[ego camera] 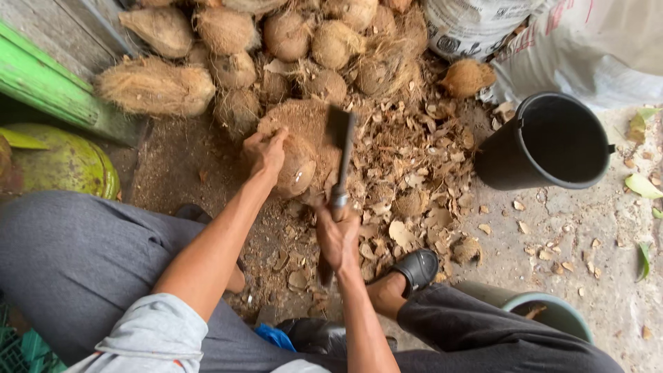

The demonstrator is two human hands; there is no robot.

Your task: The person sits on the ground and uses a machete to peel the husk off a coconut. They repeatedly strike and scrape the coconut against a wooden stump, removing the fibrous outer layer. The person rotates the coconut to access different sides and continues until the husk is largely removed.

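My left hand (pixel 265 151) grips a brown, partly husked coconut (pixel 298 166) that rests on a husk-covered block on the ground. A cleaver (pixel 340 141) with a dark blade is held in my right hand (pixel 337 238) by its handle. The blade stands just right of the coconut, close against it. A pile of several husked coconuts (pixel 228 31) lies beyond, against the wall.
Husk chips (pixel 414 159) litter the ground. A black bucket (pixel 552 141) stands at right, a green-rimmed pail (pixel 552 311) near my right foot in a black sandal (pixel 416 268). White sacks (pixel 476 24) sit at top right, a green gas cylinder (pixel 62 162) at left.
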